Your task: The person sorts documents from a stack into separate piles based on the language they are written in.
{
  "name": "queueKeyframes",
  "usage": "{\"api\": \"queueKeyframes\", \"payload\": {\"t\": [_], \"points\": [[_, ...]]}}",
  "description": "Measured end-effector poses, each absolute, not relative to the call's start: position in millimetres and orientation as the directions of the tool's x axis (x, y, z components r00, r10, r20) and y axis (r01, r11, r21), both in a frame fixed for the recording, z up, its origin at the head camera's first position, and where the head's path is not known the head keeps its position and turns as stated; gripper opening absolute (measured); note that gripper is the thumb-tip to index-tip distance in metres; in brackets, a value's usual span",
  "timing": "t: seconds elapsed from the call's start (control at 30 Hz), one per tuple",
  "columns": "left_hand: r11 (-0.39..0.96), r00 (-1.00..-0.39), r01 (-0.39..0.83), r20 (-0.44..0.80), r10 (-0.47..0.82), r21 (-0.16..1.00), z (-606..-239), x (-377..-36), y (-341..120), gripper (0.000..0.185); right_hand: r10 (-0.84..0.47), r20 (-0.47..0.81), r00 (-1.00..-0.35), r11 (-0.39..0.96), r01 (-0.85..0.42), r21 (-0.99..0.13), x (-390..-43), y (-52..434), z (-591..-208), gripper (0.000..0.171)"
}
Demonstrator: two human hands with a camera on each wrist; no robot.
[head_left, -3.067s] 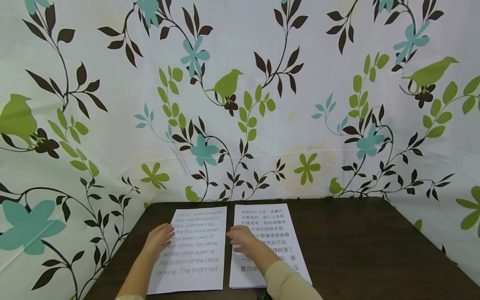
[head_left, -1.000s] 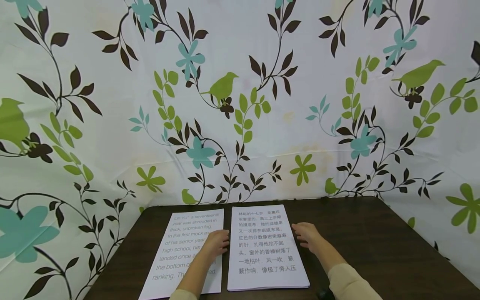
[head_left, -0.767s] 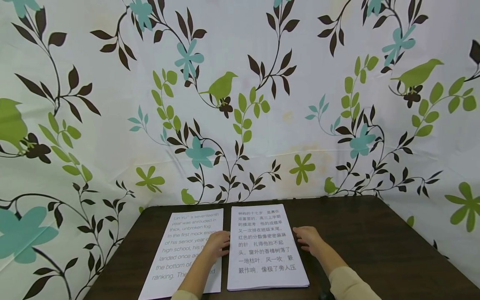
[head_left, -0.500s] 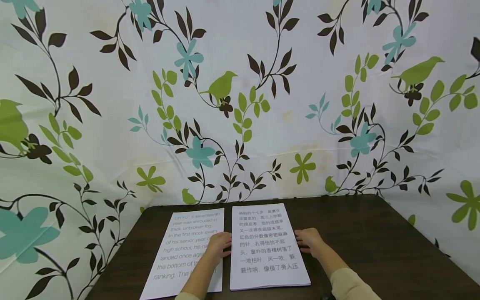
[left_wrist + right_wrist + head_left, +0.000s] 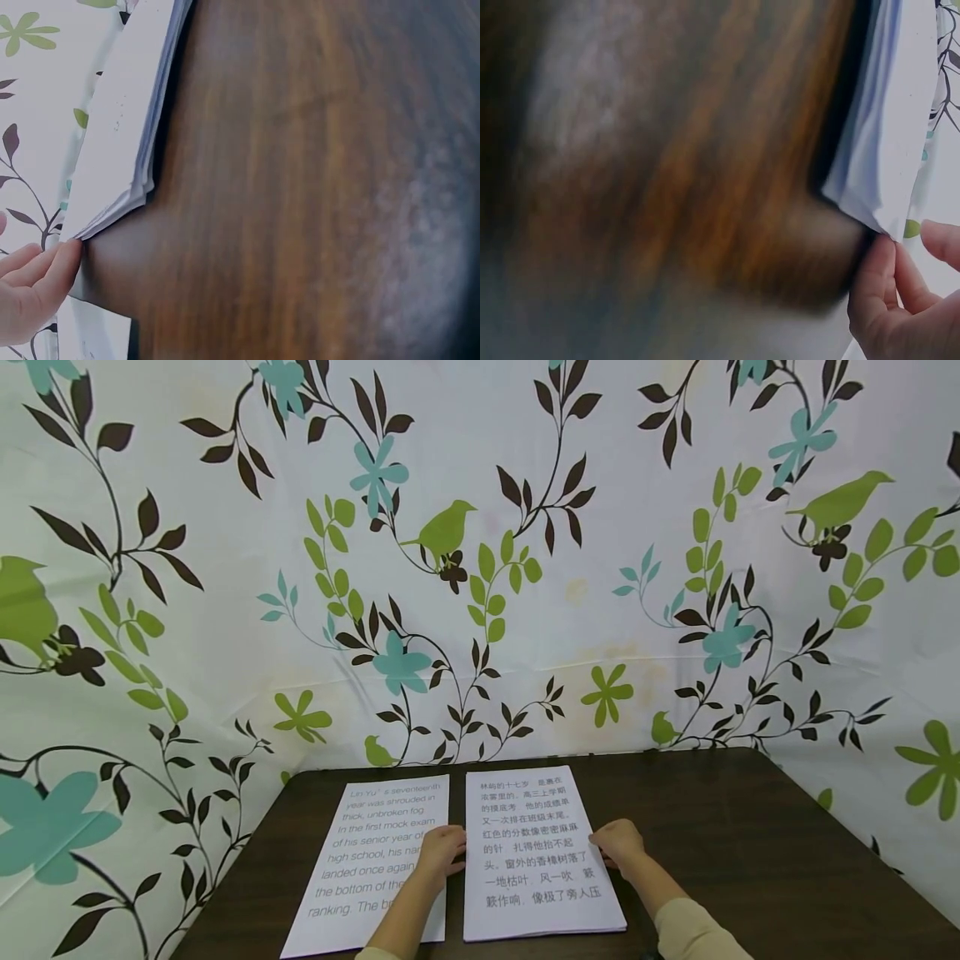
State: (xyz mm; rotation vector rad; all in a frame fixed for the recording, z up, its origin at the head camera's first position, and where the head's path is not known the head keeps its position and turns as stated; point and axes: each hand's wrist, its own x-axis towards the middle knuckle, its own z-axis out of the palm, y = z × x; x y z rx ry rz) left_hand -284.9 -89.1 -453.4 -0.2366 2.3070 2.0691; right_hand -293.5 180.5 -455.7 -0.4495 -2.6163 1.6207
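My left hand [image 5: 441, 850] is at the left edge of a stack of Chinese-printed paper [image 5: 525, 827], partly covering the neighbouring English-printed paper [image 5: 367, 852]. In the left wrist view, the fingertips [image 5: 70, 251] meet the stack's near corner, with the thumb mostly out of frame. On the opposite edge, my right hand [image 5: 621, 845] touches the stack. The right wrist view shows its fingertips [image 5: 883, 251] against the stack's corner, while the thumb [image 5: 943, 244] stands apart from the paper. Several layered sheets show along the stack's side [image 5: 866, 150].
Both papers lie on a dark brown wooden table [image 5: 720, 852]. Behind it hangs a white cloth [image 5: 540, 710] patterned with birds, leaves and flowers. A long-sleeved cuff [image 5: 693, 931] covers the right forearm.
Both hands have moved right, from either side of the English-printed paper to the sides of the Chinese-printed stack. Lately they have come closer to its edges, and it has shifted slightly right.
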Motion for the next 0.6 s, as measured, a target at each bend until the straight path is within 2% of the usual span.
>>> {"api": "queueKeyframes", "payload": {"t": [0.2,0.47,0.6], "points": [[0.131,-0.984,-0.132,-0.114,-0.14,0.983,-454.3,-285.1,-87.1,0.037,0.271,-0.081,-0.959,0.449,0.2,-0.871,-293.2,180.2,-459.6,0.015],[0.177,-0.975,-0.142,-0.106,-0.196,0.974,-453.3,-285.8,-84.1,0.033,0.302,-0.064,-0.951,0.495,0.214,-0.842,-292.7,178.8,-455.5,0.019],[0.215,-0.977,-0.107,-0.063,-0.205,0.971,-450.6,-287.0,-83.4,0.032,0.284,-0.032,-0.958,0.548,0.19,-0.815,-294.6,177.9,-450.1,0.02]]}}
